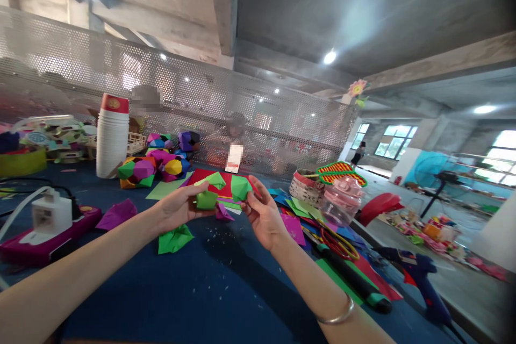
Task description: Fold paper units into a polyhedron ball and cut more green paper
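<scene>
Both hands holding green folded paper units above the table, mid-assembly

Left hand (177, 207) grip pinching a green folded piece (206, 200); right hand (262, 215) grip pinching a second green piece (241, 187) at its 11 o'clock, the two near but apart. Judged step: lining up to join; next needs one flap slid into the other's pocket. Another green piece (174, 238) lies on the blue table (226, 290) at 6 o'clock of the left hand

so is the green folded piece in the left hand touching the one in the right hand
Apart. The head view shows red paper in the gap between the left hand's green piece and the right hand's green piece.
</scene>
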